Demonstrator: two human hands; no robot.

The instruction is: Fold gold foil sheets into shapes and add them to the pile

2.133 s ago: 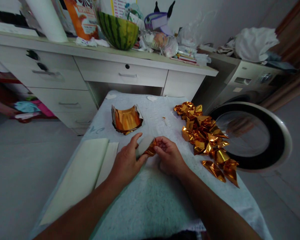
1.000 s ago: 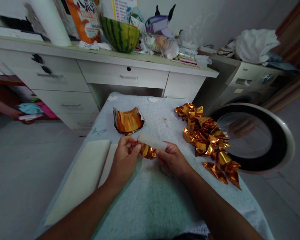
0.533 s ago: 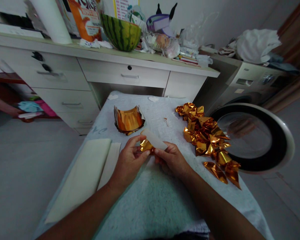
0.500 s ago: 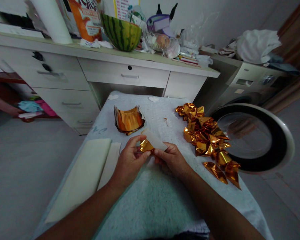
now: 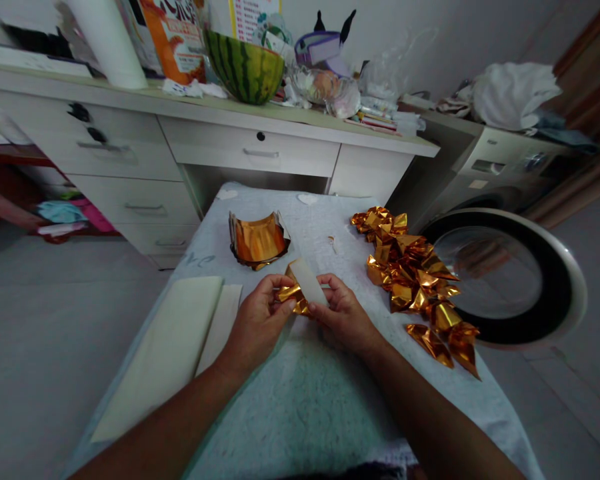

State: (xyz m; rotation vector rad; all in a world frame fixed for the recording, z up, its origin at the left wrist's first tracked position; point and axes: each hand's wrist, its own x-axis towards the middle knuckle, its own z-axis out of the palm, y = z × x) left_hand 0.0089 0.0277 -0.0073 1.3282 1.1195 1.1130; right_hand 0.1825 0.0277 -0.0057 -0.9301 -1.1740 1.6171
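Between my hands is a sheet of gold foil paper point(image 5: 309, 283), white on its back and partly folded. My left hand point(image 5: 261, 319) pinches its gold, creased left end between thumb and fingers. On the other side, my right hand point(image 5: 346, 315) grips the white-backed part, thumb in front. Beyond my left hand stands a curved stack of gold foil sheets point(image 5: 259, 239). To the right lies a long heap of folded gold foil pieces point(image 5: 405, 260), with two pointed ones at its near end.
A cloth-covered table point(image 5: 300, 387) is under my hands, with pale flat sheets point(image 5: 165, 347) at left. Behind it, a white desk point(image 5: 290, 147) carries a cut watermelon point(image 5: 245, 70) and clutter. At right, a washing machine's round door point(image 5: 570, 280) hangs open beside the table.
The foil paper has turned steeper between my fingers, and its gold end is more creased. My right fingers have shifted up along its edge. The heap and stack stay put.
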